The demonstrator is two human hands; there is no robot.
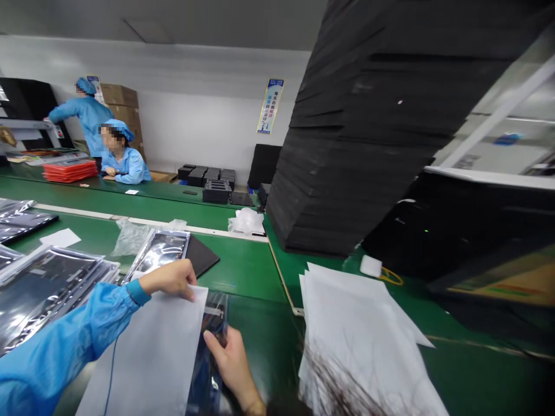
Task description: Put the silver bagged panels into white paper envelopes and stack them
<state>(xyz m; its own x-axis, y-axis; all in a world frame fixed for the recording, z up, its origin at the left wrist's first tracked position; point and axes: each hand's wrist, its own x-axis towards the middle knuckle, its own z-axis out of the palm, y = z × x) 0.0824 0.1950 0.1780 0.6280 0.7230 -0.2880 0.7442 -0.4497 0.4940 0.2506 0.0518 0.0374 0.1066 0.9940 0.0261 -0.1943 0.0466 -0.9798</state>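
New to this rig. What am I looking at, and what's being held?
This is a single view from a camera worn on a person's head, looking forward and down at their bare hands. The left hand pinches a white sheet near its top edge. The right hand is on a shiny dark bag. On the green workbench lie stacked silvery bags and a pile of white sheets. Further off sits a co-worker in blue.
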